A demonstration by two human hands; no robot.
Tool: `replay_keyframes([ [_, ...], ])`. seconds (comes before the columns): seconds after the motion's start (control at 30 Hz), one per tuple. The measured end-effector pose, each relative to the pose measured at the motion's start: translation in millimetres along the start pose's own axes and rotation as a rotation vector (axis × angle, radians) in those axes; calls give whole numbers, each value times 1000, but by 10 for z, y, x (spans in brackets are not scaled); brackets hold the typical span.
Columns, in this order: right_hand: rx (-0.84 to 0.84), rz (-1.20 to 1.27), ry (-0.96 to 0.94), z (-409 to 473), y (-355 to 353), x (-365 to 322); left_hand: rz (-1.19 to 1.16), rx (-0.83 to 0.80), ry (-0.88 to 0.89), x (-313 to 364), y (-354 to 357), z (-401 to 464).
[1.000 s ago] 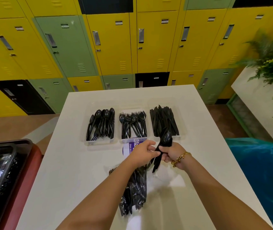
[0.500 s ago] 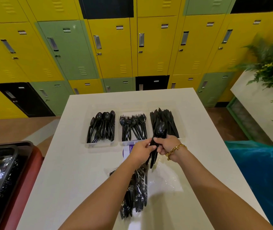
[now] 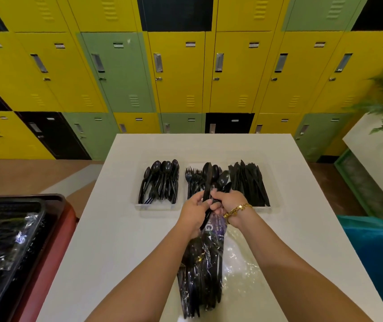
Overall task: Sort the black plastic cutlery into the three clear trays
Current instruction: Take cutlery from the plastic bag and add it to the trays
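While three clear trays sit in a row on the white table (image 3: 120, 228), both hands meet just in front of the fork tray (image 3: 194, 182). The left hand (image 3: 194, 211) pinches a knife (image 3: 207, 194); the right hand (image 3: 229, 202) grips several spoons (image 3: 222, 178). Nearer the person lies a plastic bag of cutlery (image 3: 201, 275).

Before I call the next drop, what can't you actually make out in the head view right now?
- Fork tray: mostly hidden behind the bundle of cutlery and both hands.
- Right hand grip: spoons show, but the count and any other types are covered by the fingers.
- Left hand: which piece it pinches is unclear.
- Bag: contents blurred by glare; label partly covered.
- Black bin: cut off by the left edge.
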State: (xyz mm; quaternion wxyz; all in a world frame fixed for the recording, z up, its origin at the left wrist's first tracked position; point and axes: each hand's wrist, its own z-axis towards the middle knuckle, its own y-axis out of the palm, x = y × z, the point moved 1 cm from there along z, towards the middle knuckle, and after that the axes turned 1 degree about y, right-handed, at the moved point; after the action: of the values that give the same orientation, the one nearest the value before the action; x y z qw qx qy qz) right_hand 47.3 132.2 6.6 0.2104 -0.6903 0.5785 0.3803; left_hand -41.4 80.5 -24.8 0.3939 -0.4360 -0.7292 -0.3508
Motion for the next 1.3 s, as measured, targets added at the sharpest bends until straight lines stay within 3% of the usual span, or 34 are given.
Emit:
replay_keyframes([
  [0.37,29,15,-41,131,337,-52,11,38,28,108,-311,137],
  [0.53,-34,45,-25,177,465,-71,42,60,26,146,-457,242],
  [0.97,-50,198,-20,288,618,-128,324,141,169,278,-560,305],
  [1.3,-11,269,-19,251,556,-151,206,178,180,321,-460,291],
])
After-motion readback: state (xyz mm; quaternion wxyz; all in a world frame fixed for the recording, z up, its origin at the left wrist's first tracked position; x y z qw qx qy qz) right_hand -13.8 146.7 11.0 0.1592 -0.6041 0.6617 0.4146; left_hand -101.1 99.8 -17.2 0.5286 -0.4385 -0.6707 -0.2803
